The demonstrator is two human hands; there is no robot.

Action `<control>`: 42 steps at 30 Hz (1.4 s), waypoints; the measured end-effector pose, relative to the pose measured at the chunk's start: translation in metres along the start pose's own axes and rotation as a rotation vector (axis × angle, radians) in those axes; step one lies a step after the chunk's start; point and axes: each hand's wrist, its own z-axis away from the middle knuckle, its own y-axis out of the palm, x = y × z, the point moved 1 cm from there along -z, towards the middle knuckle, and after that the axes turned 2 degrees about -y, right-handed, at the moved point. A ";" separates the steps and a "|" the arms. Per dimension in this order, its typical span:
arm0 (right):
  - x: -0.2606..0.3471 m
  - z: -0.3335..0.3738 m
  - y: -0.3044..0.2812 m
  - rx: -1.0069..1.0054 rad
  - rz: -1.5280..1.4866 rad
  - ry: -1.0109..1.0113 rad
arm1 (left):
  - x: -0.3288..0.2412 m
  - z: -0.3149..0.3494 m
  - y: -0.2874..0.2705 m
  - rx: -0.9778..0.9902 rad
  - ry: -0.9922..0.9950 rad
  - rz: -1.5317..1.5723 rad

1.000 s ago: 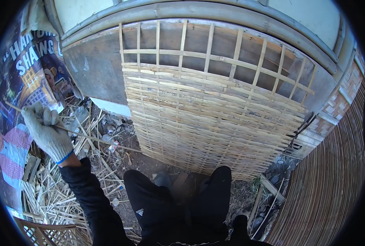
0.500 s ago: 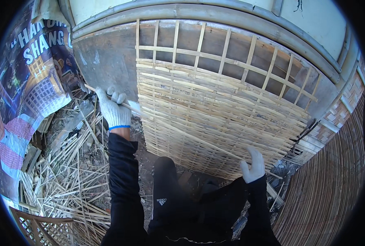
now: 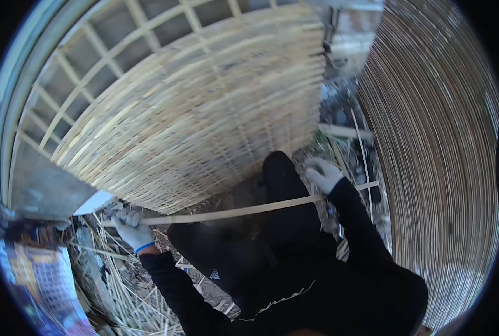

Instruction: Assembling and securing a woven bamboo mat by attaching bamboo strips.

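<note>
A long, pale bamboo strip runs across in front of my knees, bowing slightly. My left hand, in a white knit glove with a blue cuff, is closed round its left end. At the right, my gloved right hand has its fingers curled, but blur hides whether they grip anything. The strip passes under that wrist and shows again beyond the sleeve. Ahead of me stands a woven bamboo panel, tightly woven over its lower part, with an open lattice of strips along its upper edge.
Loose bamboo strips litter the ground at lower left, beside a printed banner. On the right a tall surface of thin brown slats curves down close to my right arm. Bamboo pieces lie on the debris near the panel's right edge.
My view has turned right, so the panel sits further left. The strip has come away from the panel's face and now crosses in front of my legs, its left end still in my left hand.
</note>
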 end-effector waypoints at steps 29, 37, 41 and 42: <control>0.086 0.017 0.042 0.300 -0.013 -0.478 | -0.014 -0.013 0.123 0.155 0.163 -1.144; 0.128 0.002 0.069 0.191 0.047 -0.376 | -0.030 -0.074 0.165 0.225 0.447 -0.953; 0.155 -0.069 -0.027 -0.156 0.317 -0.329 | -0.138 -0.157 0.143 -0.049 0.881 -0.995; 0.161 -0.089 -0.045 -0.167 0.279 -0.368 | -0.185 -0.169 0.134 -0.156 0.884 -1.127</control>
